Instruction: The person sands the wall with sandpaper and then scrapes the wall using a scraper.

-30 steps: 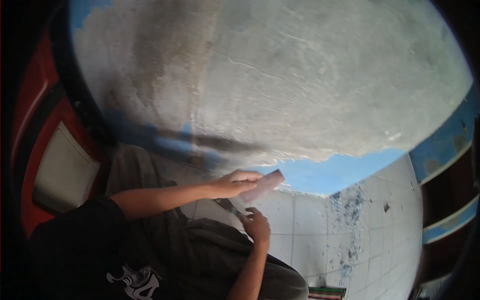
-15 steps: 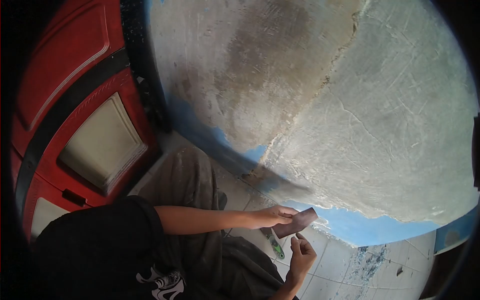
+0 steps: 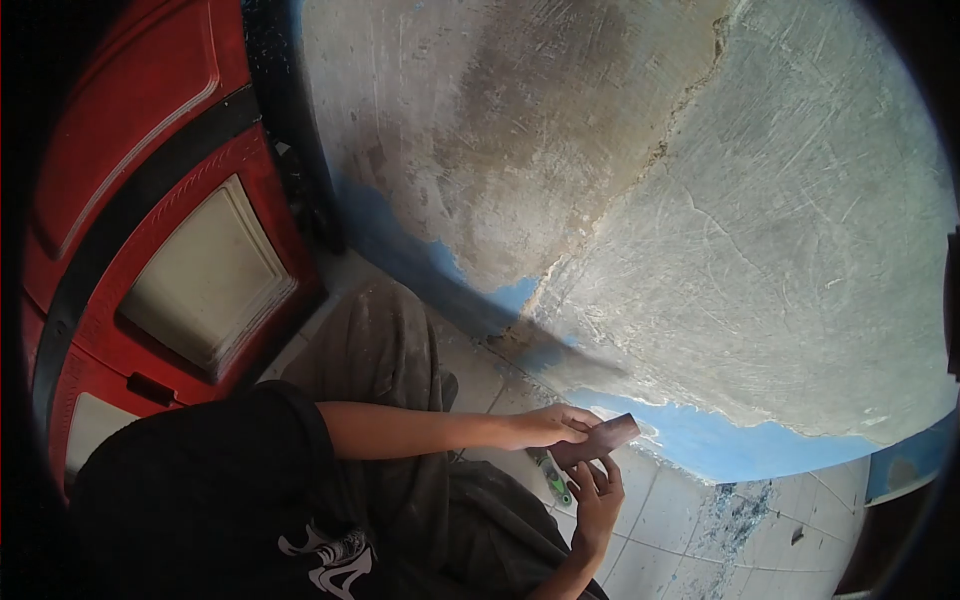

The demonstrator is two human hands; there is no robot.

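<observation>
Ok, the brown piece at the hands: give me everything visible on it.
The brown piece is a dull reddish-brown oblong with fairly straight edges, plain, no markings readable. It looks like abrasive paper, though I can't confirm the material or thickness. It's held aslant above the tiled floor, its right end tipped up. The left hand grips its left end; the right hand seems to touch its lower edge.

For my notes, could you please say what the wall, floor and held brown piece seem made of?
Wall: seemingly matte cement plaster, grey and scratched. Floor: probably smooth ceramic, pale tiles with joints. Brown piece: possibly dull sandpaper, flat, though grit is unclear.
</observation>
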